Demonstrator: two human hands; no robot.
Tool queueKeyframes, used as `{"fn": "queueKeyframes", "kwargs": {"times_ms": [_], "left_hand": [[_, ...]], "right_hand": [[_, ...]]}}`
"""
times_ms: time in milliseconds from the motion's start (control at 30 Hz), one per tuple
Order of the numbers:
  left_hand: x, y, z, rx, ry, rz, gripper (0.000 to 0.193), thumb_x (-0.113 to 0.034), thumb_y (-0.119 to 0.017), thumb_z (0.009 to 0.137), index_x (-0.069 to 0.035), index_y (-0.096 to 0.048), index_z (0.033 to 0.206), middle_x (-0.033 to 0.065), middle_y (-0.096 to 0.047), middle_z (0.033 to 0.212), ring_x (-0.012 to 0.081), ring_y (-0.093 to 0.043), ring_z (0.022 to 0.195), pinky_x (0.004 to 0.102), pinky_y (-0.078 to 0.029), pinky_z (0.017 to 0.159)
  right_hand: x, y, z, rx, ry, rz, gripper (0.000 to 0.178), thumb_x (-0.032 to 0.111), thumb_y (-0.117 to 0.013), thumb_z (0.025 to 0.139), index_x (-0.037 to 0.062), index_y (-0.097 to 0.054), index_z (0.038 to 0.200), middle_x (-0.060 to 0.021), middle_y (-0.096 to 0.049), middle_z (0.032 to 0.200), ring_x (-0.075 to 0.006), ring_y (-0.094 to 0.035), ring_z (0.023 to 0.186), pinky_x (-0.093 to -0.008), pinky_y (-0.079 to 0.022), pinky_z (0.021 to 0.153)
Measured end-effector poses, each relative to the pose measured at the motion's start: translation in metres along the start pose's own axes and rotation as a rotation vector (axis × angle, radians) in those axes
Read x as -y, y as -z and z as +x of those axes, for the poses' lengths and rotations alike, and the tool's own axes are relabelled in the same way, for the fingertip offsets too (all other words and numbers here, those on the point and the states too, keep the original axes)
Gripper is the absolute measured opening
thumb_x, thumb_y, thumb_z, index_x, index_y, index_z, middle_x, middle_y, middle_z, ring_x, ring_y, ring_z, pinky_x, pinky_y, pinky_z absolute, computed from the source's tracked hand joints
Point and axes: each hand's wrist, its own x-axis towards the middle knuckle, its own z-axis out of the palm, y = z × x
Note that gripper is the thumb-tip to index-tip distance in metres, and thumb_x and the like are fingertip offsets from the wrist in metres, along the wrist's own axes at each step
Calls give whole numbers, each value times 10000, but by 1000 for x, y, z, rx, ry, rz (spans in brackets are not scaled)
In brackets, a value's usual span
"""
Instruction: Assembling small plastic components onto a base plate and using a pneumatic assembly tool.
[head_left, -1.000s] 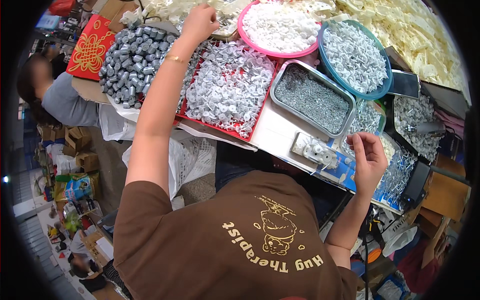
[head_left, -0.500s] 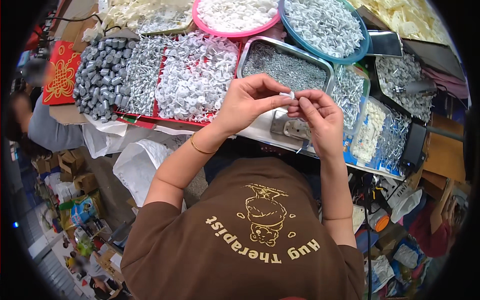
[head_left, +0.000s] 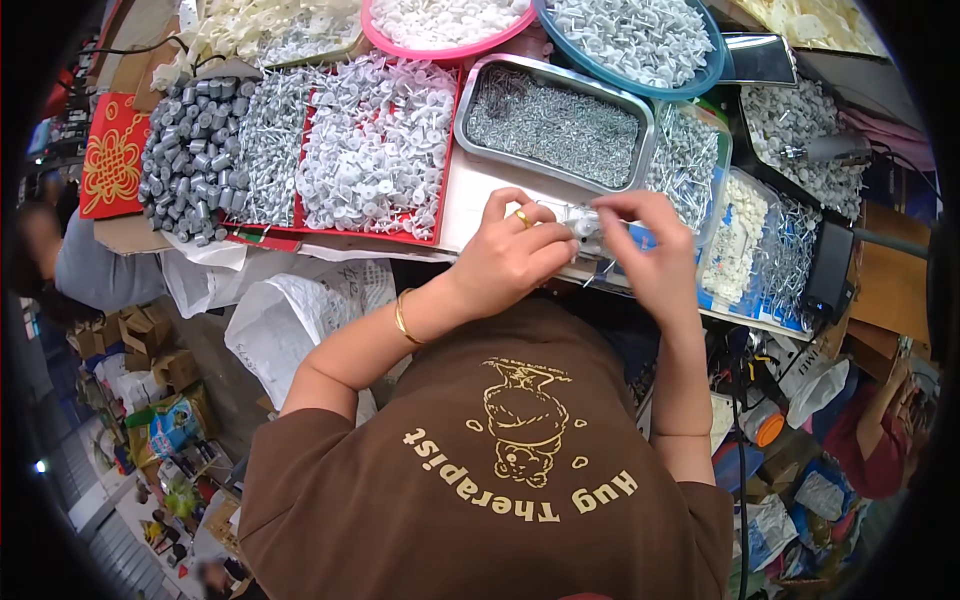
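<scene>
At the table's near edge, both my hands work over a small metal fixture (head_left: 588, 232). My left hand (head_left: 515, 250) comes in from its left, fingers bent and closed, with a gold ring and a bracelet on that arm. Its thumb and forefinger tips reach the fixture; what they hold is hidden. My right hand (head_left: 650, 240) is on the fixture's right, thumb and forefinger brought together in a pinch above it. Whatever lies in that pinch is too small to make out. Just beyond the hands stands a metal tray (head_left: 648, 150) of tiny silvery parts.
Left are a red tray (head_left: 437, 225) of white-capped pins and a heap of grey cylinders (head_left: 195, 150). Pink (head_left: 450, 53) and blue (head_left: 712, 75) basins hold white pieces behind. A clear tray of screws (head_left: 690, 150) and a phone-like dark slab (head_left: 757, 60) are right.
Both hands have come down toward me from above the metal tray to the fixture. The small white piece pinched between them earlier no longer shows clearly. The hands have moved slightly apart.
</scene>
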Motion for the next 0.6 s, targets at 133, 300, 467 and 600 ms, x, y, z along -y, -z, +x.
{"fn": "queueKeyframes", "kwargs": {"times_ms": [133,300,467,600], "left_hand": [[1,-5,-2,-2,10,28,195,-159,-777,735,-124,-706,912,-11,-702,971,169,-635,908,428,-375,905],[-13,3,7,-24,219,-9,180,-146,-801,722,-131,-705,874,-22,-656,946,191,-595,959,439,-327,929],[-7,5,24,142,372,-58,170,-113,-811,713,-112,-690,833,4,-604,908,219,-567,940,448,-310,920],[-5,13,21,151,395,-132,165,-128,-817,745,-116,-699,858,8,-630,915,223,-596,922,439,-306,941]], "right_hand": [[6,-3,-4,100,236,-256,291,21,-703,785,61,-715,1073,-95,-716,1063,-288,-641,987,-400,-469,920],[8,-2,-3,176,240,-394,204,68,-701,815,70,-666,1015,-87,-706,917,-290,-651,891,-416,-475,812],[17,8,16,384,113,-385,127,101,-680,848,66,-628,958,-112,-686,831,-328,-646,830,-434,-470,774],[16,13,15,373,187,-314,109,115,-676,866,68,-632,954,-112,-686,826,-333,-646,822,-445,-474,735]]}}
